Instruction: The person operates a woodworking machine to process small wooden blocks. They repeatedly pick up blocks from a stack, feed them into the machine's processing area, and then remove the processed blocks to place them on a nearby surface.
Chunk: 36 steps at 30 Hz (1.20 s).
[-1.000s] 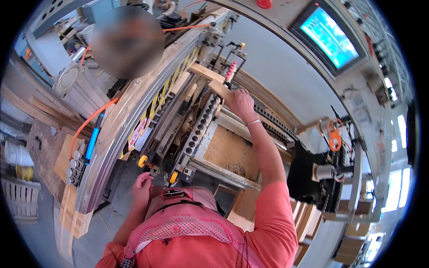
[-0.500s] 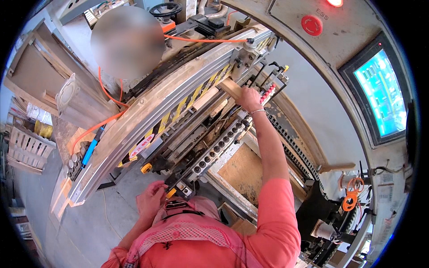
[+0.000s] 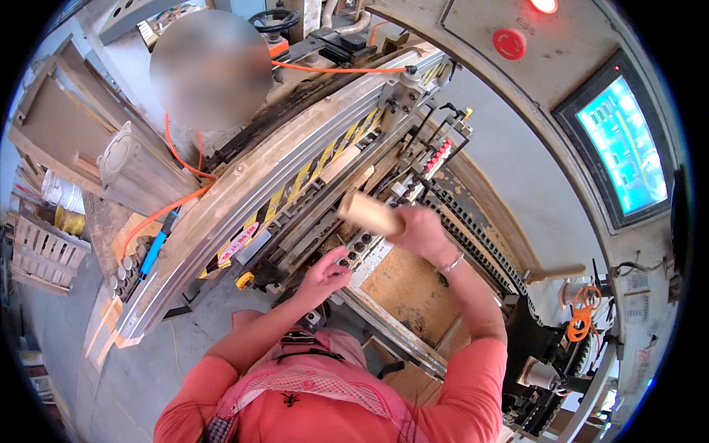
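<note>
My right hand (image 3: pixel 425 232) grips one end of a short wooden block (image 3: pixel 369 213), lifted above the machine and smeared by motion. Below and left of the block is my left hand (image 3: pixel 325 277), empty, with its fingers partly stretched toward a row of round black knobs (image 3: pixel 360 247). A gap separates it from the block. Beyond the hands runs the machine's long metal beam (image 3: pixel 244 166), with a black and yellow striped band (image 3: pixel 325 162) along its near side. Another pale wooden piece (image 3: pixel 340 164) lies beside that band.
A row of red knobs (image 3: pixel 439 155) sits on the far right of the machine bed. The control panel at right carries a lit screen (image 3: pixel 624 144) and a red stop button (image 3: pixel 509 44). An orange hose (image 3: pixel 159 210) crosses the beam. A wooden board (image 3: pixel 402 284) lies nearer me.
My right hand has drawn the wooden block back from the far end of the machine toward me. My left hand has risen from near my waist, moving right and forward toward the block.
</note>
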Tool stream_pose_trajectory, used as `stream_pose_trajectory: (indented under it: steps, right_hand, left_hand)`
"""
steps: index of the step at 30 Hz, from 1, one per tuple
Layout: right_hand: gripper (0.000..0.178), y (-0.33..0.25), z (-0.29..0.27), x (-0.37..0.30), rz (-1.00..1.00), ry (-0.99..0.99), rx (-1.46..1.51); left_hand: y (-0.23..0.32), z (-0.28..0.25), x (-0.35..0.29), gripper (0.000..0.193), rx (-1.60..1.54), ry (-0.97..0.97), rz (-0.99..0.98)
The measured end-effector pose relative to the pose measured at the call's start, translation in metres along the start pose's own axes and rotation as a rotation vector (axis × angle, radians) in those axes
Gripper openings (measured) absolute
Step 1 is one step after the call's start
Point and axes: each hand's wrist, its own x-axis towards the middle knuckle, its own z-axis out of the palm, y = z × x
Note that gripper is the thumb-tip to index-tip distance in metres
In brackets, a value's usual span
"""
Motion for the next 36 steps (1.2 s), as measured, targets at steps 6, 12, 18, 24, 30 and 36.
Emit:
stream_pose_trajectory:
  steps: [6,12,18,24,30,36]
  right_hand:
    - [0.044,-0.041,0.026,-0.031,-0.084,-0.204,0.203]
    - [0.040,0.005,0.005,0.017,0.179,-0.136,0.098]
    - [0.034,0.080,0.010,0.102,0.321,0.097,-0.397]
    - [0.037,0.112,0.039,0.142,0.305,0.110,-0.384]
    - [0.042,0.110,0.050,0.142,0.301,0.189,-0.349]
    - [0.042,0.102,0.045,0.134,0.325,0.230,-0.353]
  left_hand:
    - [-0.027,-0.003,0.015,0.033,0.076,-0.206,-0.036]
    - [-0.027,-0.021,0.001,0.028,0.050,-0.036,0.092]
    - [-0.032,-0.030,-0.024,0.029,0.200,-0.064,0.226]
    - [-0.033,-0.040,-0.026,0.027,0.488,-0.157,0.291]
    - [-0.033,-0.049,-0.022,0.030,0.511,-0.227,0.262]
    - [-0.029,-0.048,-0.019,0.030,0.349,-0.192,0.230]
